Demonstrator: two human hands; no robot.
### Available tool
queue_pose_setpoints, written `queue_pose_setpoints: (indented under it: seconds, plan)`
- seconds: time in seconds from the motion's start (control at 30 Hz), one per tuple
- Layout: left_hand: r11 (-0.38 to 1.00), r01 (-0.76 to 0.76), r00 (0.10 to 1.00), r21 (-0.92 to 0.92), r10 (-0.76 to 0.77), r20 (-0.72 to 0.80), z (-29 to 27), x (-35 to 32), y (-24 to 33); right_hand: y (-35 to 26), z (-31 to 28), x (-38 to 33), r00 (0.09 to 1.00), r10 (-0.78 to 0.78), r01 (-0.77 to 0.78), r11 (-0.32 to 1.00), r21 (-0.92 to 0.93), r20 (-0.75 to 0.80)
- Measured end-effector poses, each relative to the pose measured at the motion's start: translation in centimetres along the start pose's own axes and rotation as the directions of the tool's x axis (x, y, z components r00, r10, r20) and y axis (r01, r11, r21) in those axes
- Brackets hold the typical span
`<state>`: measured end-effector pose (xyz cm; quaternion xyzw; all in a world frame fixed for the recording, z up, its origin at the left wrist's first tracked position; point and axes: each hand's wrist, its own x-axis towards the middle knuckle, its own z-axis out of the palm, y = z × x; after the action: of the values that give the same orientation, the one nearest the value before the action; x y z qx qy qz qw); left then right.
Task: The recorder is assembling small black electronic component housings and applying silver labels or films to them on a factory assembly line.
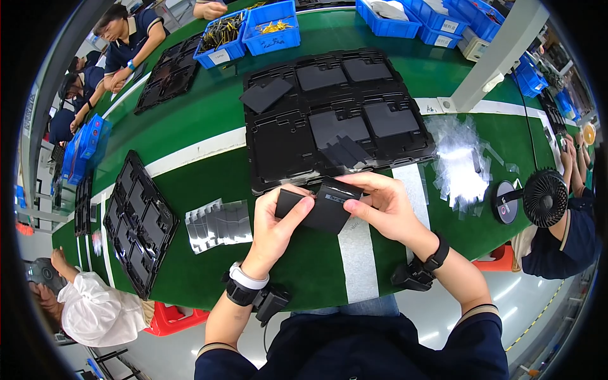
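My left hand (pixel 278 221) pinches the left side of a flat black rectangular piece (pixel 326 218) between thumb and fingers. The thumb and fingers of my right hand (pixel 386 206) are closed on its upper right part, where a glossy black flap or sheet with a small pale label overlaps it. Whether these are one part or two I cannot tell. Just beyond my hands lies a black moulded tray (pixel 278 149) holding several flat dark plates (pixel 322 77). One loose plate (pixel 266 95) rests askew at its far left, and black strips (pixel 345 151) lie near its front.
Clear film strips (pixel 462 171) are heaped at the right, beside a black fan (pixel 546 197). Dark strips on clear backing (pixel 218 226) and another black tray (pixel 140 225) lie left. Blue bins (pixel 271 41) stand far off; a metal post (pixel 494 57) rises at right. People sit around.
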<state>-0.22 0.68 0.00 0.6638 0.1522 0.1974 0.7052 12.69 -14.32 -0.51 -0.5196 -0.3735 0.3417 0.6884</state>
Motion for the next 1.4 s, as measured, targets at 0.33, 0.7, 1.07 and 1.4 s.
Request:
queue_pose_setpoints:
  seconds: [0.33, 0.7, 1.07, 1.4]
  plan:
    - [0.997, -0.06, 0.998, 0.048, 0.06, -0.01, -0.1, -0.3, -0.2, 0.1, -0.7, 0.1, 0.928, -0.316, 0.372, 0.773, -0.513, 0.197]
    - [0.996, -0.082, 0.994, -0.042, 0.078, -0.076, 0.5, -0.3, -0.1, 0.3, -0.4, -0.3, 0.955, -0.289, 0.292, 0.86, -0.418, 0.072]
    - [0.949, -0.222, 0.974, 0.225, 0.225, 0.014, 0.0, 0.1, -0.7, 0.6, -0.6, 0.1, 0.99, 0.136, -0.129, 0.974, -0.185, 0.029]
    - [0.969, 0.037, 0.991, 0.243, -0.066, 0.113, -0.1, 0.2, -0.7, 0.6, -1.3, 0.1, 0.961, 0.109, 0.05, 0.836, -0.546, 0.255]
